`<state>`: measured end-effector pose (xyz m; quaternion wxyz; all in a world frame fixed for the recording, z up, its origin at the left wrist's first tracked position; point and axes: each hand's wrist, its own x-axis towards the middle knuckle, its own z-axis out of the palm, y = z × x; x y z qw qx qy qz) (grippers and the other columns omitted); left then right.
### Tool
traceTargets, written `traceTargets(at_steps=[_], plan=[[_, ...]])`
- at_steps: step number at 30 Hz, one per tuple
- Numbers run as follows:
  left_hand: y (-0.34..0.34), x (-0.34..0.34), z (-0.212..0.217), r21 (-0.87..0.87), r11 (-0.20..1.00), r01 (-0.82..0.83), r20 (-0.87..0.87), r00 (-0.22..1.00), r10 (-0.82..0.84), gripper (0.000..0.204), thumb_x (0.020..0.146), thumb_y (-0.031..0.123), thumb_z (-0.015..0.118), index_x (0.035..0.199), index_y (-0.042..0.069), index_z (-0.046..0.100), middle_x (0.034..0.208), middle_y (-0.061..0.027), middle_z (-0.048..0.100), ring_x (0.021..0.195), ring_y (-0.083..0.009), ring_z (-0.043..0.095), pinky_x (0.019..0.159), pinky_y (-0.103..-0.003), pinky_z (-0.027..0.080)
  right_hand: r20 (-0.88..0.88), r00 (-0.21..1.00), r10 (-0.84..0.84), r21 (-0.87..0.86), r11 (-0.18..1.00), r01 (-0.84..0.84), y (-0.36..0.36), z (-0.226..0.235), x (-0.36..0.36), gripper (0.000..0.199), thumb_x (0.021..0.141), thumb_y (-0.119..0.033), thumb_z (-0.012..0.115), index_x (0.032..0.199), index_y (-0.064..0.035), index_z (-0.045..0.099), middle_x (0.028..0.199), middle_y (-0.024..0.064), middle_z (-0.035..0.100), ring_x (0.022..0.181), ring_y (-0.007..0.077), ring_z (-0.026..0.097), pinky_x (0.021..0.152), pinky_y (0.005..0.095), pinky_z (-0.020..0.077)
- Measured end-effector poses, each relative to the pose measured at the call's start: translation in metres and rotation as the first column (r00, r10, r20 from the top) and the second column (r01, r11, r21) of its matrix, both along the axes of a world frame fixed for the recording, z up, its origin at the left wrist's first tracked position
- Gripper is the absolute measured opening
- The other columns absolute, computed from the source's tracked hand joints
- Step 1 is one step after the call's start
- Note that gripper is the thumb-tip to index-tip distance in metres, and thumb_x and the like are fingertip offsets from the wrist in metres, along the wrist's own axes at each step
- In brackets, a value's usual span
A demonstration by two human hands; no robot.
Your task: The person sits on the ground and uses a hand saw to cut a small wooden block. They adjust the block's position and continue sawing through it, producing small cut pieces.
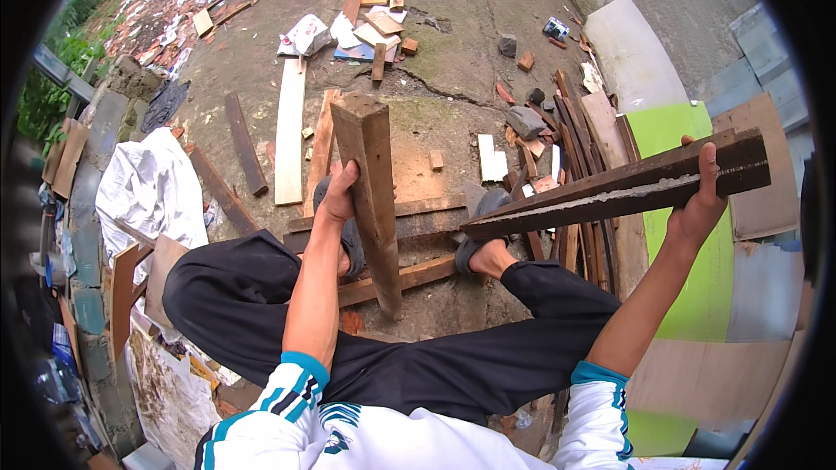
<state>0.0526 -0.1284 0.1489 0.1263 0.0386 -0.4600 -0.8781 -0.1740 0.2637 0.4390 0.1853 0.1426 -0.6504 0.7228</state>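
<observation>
Two grips, both closed on wood. Left hand (338, 193) grasps a brown square post (373, 187), centre, tilted, lower end toward the near side. Right hand (701, 196) grasps the right end of a dark plank (610, 188) with a pale streak; it slants down left toward the right sandal (471, 256), contact unclear. White sack (152, 183) left, green panel (697, 287) right, scrap wood pile (380, 23) far.

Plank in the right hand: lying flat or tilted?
Tilted: the plank looks far broader at the right hand than at its other end, suggesting the held end is raised.
</observation>
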Motion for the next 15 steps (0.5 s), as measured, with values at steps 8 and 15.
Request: traceTargets(at_steps=[8, 15], plan=[[0.013, 0.0, 0.031, -0.115, 0.986, -0.118, 0.136, 0.982, 0.133, 0.069, 0.087, 0.062, 0.069, 0.114, -0.001, 0.065, 0.094, -0.0115, 0.072, 0.082, -0.0198, 0.07, 0.073, -0.035, 0.056, -0.05, 0.994, -0.098, 0.014, 0.995, 0.099, 0.004, -0.003, 0.002, 0.041, 0.091, -0.024, 0.079, 0.12, 0.0011, 0.065, 0.106, 0.0148, 0.073, 0.095, 0.0186, 0.068, 0.084, 0.0336, 0.0548], [0.037, -0.034, 0.041, -0.334, 0.903, -0.27, 0.237, 0.904, 0.357, 0.056, 0.091, 0.052, 0.072, 0.112, 0.001, 0.069, 0.094, -0.0042, 0.07, 0.085, -0.0119, 0.063, 0.078, -0.03, 0.05, -0.231, 0.946, -0.227, 0.033, 0.97, 0.241, -0.001, 0.053, 0.03, 0.043, 0.09, -0.021, 0.08, 0.121, 0.0038, 0.063, 0.108, 0.0172, 0.073, 0.097, 0.0209, 0.069, 0.087, 0.0336, 0.0579]])
